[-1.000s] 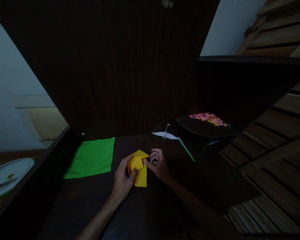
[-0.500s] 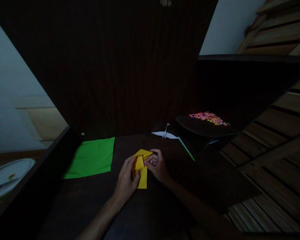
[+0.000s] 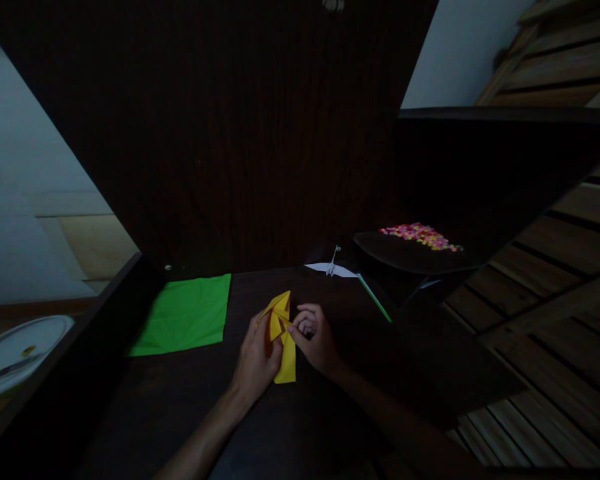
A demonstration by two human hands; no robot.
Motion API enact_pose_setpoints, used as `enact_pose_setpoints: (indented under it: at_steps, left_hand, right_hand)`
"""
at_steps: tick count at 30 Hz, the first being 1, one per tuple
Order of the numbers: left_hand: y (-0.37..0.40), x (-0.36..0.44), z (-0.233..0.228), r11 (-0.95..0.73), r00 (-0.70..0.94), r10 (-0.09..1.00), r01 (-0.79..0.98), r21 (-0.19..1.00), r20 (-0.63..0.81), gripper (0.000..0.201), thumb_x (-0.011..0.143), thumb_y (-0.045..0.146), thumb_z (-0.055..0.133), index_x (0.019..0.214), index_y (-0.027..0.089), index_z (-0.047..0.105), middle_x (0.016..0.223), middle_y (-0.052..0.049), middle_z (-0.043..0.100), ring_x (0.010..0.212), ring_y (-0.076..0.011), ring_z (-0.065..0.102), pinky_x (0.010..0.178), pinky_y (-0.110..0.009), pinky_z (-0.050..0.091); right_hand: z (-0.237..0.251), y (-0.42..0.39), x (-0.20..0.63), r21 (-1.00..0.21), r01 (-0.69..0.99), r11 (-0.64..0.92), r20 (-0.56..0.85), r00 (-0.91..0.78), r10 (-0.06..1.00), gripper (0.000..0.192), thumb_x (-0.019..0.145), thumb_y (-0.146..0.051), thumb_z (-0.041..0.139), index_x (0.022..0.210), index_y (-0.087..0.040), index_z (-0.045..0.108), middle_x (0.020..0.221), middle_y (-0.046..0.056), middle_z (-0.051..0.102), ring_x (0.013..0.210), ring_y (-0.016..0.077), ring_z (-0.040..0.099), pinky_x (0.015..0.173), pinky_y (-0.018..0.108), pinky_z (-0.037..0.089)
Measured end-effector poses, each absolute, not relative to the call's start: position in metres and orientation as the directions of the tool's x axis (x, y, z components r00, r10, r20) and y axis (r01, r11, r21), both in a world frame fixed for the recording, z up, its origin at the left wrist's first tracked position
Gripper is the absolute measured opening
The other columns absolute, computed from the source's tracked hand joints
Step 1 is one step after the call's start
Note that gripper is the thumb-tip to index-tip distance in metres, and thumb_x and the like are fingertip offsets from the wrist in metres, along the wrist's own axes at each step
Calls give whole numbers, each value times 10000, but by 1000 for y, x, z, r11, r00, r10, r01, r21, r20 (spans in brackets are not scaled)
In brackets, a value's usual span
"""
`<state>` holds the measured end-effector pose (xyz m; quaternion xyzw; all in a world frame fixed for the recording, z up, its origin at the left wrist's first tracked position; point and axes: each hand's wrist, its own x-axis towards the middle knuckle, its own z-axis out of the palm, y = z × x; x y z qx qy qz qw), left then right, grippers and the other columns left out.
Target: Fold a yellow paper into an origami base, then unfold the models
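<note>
A partly folded yellow paper (image 3: 286,340) lies on the dark wooden desk (image 3: 180,400), narrow and pointed toward the far side. My left hand (image 3: 257,357) grips its left edge, thumb on top. My right hand (image 3: 314,333) pinches its right side with the fingertips at the upper flap. Both hands touch the paper and press it against the desk.
A flat green paper sheet (image 3: 185,315) lies to the left. A white paper crane (image 3: 331,268) stands at the back, next to a green stick (image 3: 375,300). A dark tray with coloured bits (image 3: 420,237) sits at the right. A white plate (image 3: 15,350) is far left, beyond the desk edge.
The yellow paper's top flap has been folded inward, so the shape went from wide to narrow and pointed. Both hands stayed on it and shifted slightly.
</note>
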<state>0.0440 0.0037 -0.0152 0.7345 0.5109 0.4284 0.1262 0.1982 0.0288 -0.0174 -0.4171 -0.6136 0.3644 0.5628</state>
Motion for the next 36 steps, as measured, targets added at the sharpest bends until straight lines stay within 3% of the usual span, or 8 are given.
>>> enact_pose_setpoints:
  at_steps: [5,11,16,19,22,26,32,36]
  left_hand:
    - [8,40,-13,-353,16,901,608,711,433,527,817,161,538,1336,158,443,1289,-149,546,1201,-280,539,1023,-451,444]
    - [14,32,-17,-272,-101,929,467,841,356,521,804,237,599,1305,176,471,1328,-137,550,1213,-299,536,1017,-480,431]
    - [16,29,-18,-248,-123,943,363,898,310,487,812,290,626,1273,200,497,1281,-119,580,1177,-291,562,981,-462,456]
    - [15,29,-16,-300,-85,929,395,868,359,473,816,278,623,1268,210,502,1267,-109,584,1177,-285,557,996,-463,442]
    - [12,30,-14,-360,-13,915,427,830,403,487,823,246,614,1292,224,483,1272,-102,574,1186,-272,548,1013,-457,431]
    - [9,32,-9,-409,104,907,443,798,407,510,835,224,617,1318,237,455,1305,-115,539,1210,-271,531,1013,-469,437]
    - [0,36,-2,-520,198,840,561,645,505,577,840,271,665,1358,252,412,1435,-142,367,1338,-306,391,1059,-524,395]
    - [-7,41,0,-635,360,750,625,453,555,457,829,279,681,1254,226,521,1512,-157,264,1382,-352,305,1066,-547,386]
  right_hand:
    - [-17,29,200,-933,53,356,356,-3,934,323,766,-186,628,1038,-216,457,715,-48,569,548,96,536,508,210,403]
    - [-9,35,203,-976,-134,172,170,23,985,334,727,-291,663,1010,-212,502,675,-69,527,415,74,458,363,186,325]
    - [-8,42,208,-987,-155,36,32,25,999,354,681,-342,670,986,-180,594,650,-55,535,404,79,446,351,197,305]
    - [-13,45,209,-994,-111,-9,-9,-2,1000,299,661,-353,666,894,-168,635,651,-28,578,435,93,466,375,206,321]
    - [-16,43,208,-998,-51,32,36,-77,996,219,685,-343,670,817,-170,646,709,6,643,564,139,561,476,225,414]
    - [-16,37,206,-998,-6,55,55,-116,992,226,759,-366,643,868,-169,667,788,30,686,687,184,613,583,255,474]
    - [-20,39,207,-985,164,60,58,-17,998,381,840,-486,518,712,-145,628,637,39,631,585,169,556,517,253,418]
    - [-20,44,210,-968,236,83,91,26,995,408,818,-509,504,592,-171,533,521,-12,504,522,128,456,477,229,343]
